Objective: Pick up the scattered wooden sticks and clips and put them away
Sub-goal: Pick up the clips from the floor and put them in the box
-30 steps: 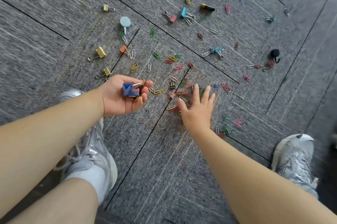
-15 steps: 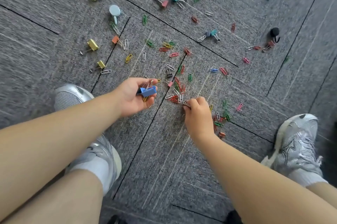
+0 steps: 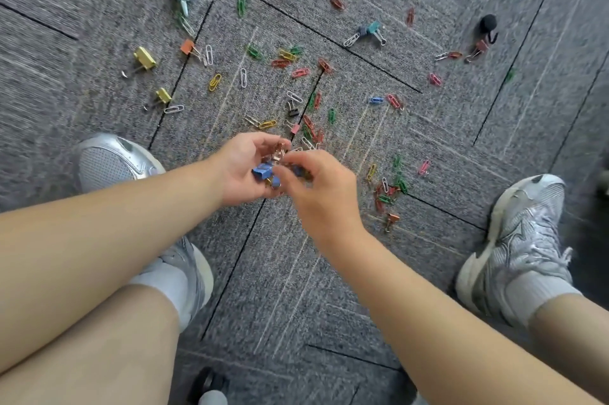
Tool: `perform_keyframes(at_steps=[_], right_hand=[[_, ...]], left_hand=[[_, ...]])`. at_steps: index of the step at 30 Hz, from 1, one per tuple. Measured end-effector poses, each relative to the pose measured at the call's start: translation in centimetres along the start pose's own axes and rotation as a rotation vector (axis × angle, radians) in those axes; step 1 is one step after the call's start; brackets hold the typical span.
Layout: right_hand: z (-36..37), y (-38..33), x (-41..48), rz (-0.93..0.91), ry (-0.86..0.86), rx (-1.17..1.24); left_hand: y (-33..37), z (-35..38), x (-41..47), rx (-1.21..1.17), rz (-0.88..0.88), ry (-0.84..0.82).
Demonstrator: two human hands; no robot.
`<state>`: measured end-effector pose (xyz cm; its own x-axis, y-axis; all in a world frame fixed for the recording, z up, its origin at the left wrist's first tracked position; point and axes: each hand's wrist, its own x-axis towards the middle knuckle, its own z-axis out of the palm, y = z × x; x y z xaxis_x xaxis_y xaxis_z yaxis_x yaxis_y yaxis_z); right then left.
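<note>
The right hand (image 3: 316, 187) has come up from the paper clips (image 3: 309, 131) at mid-frame and now hovers, blurred, over the cupped left hand (image 3: 240, 170), which holds a blue binder clip (image 3: 262, 170) and a few small clips in its curled fingers. Whether the right hand's bent fingers still pinch anything I cannot tell, though another pinch seems to be joining the handful. Most clips still lie across the grey carpet tiles (image 3: 296, 289), thickest above the hands and toward the right shoe (image 3: 520, 239), with gold binder clips (image 3: 144, 56) at the left; no wooden sticks or container show
</note>
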<state>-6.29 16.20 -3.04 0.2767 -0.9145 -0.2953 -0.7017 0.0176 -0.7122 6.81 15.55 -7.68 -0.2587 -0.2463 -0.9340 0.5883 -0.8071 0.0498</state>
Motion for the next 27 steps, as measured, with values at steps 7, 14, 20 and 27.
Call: perform_keyframes(at_steps=[7,14,20,27], right_hand=[[-3.9,7.3,0.6,0.261,0.253,-0.117],[-3.5,14.2,0.1,0.614,-0.08,-0.394],[-1.6,14.1,-2.9,0.409,0.13,-0.317],[-4.0,14.2,-1.0,0.663,0.211,-0.262]], left_hand=[[0.2,-0.1,-0.2,0.013,-0.05,-0.074],[0.0,1.0,0.2,0.073,-0.033,-0.129],[-0.2,1.8,0.9,0.036,-0.048,-0.01],[-0.1,2.1,0.8,0.082,-0.05,0.038]])
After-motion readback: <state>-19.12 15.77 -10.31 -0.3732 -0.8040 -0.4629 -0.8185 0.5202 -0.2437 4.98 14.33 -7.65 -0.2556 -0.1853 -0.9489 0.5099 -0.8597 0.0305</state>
